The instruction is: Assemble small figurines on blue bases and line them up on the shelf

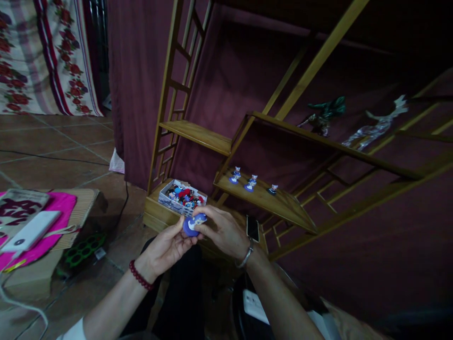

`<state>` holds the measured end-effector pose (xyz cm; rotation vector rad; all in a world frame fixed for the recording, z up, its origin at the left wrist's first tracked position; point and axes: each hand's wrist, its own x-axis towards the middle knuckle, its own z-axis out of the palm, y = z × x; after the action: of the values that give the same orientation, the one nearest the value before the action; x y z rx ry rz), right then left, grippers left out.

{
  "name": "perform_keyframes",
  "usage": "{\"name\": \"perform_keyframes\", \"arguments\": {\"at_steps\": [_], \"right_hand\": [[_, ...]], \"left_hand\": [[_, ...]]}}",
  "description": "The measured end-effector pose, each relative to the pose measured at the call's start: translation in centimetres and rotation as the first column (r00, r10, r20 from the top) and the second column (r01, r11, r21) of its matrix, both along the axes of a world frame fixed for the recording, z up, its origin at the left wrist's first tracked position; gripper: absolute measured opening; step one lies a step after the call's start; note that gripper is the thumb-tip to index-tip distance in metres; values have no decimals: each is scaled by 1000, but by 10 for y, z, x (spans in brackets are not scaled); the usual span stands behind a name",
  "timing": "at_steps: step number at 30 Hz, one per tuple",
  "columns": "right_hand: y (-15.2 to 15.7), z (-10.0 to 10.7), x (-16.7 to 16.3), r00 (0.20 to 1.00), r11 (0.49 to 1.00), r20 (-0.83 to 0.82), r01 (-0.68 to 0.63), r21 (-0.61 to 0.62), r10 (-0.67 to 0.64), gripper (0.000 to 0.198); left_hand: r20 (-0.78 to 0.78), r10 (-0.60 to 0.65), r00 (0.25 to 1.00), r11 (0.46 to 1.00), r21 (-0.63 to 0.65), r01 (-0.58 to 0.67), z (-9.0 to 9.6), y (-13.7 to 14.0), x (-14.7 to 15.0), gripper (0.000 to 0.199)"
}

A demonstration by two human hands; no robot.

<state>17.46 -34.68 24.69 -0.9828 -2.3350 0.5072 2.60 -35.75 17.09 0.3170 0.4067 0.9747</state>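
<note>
The left hand (166,248), a bead bracelet at its wrist, pinches the lower edge of a small blue figurine (193,225) between thumb and fingertips, while the right hand (221,231) curls over its top, fingers closed lightly around it. Held only at the tips above the tiled floor (63,160), the piece could slip and drop if either pinch loosens. It looks rounded, blue-violet with a pale patch, matching three figurines (250,182) on the wooden shelf (283,203) and sitting just before a box of toys (182,196).
</note>
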Motion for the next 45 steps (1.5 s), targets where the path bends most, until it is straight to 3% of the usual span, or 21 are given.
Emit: {"name": "perform_keyframes", "arguments": {"at_steps": [14,21,38,45], "right_hand": [[-3,-3,7,995,995,32,-99,2,98,18],[-3,-5,9,993,993,55,-110,36,108,18],[-9,-20,4,994,991,19,102,85,-104,18],[-10,-26,4,986,983,-36,166,73,-164,19]], "left_hand": [[48,-126,991,992,38,124,-16,-2,3,32],[30,-117,993,993,24,116,-17,-1,4,34],[-80,23,997,999,50,-19,-20,-1,6,28],[-67,54,996,990,131,-45,-25,-1,8,24]]}}
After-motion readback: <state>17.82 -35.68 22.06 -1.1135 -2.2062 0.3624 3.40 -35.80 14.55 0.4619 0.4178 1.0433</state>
